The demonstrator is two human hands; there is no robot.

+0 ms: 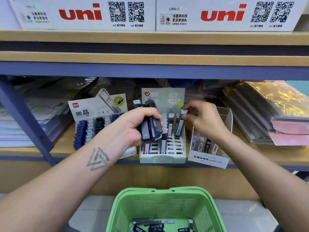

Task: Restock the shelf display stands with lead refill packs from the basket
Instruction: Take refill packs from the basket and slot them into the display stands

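Lead refill packs fill our left hand, a fanned bundle of dark slim cases gripped in curled fingers and held just above the front left of the middle display stand. Our right hand pinches one more pack, a grey case with a pale cap, between thumb and fingertips and holds it upright at the back right rows of that same stand. The middle stand is white with a grid of slots; several slots at its rear hold standing packs, many front slots show bare, and its backing card reads 0.7. To its left stands the deli stand, with rows of blue, white and black cases and a card marked HB 0.5. To its right stands the MONO graph stand, clear-walled, with a few packs leaning inside. All three stands sit on the wooden shelf, which also carries stacked paper at the far left and wrapped sheets, gold and pink among them, at the far right. On the shelf above we see white uni boxes with red lettering and QR codes. Below our arms sits the green basket, its slotted walls in view, with more dark packs lying loose on its floor.
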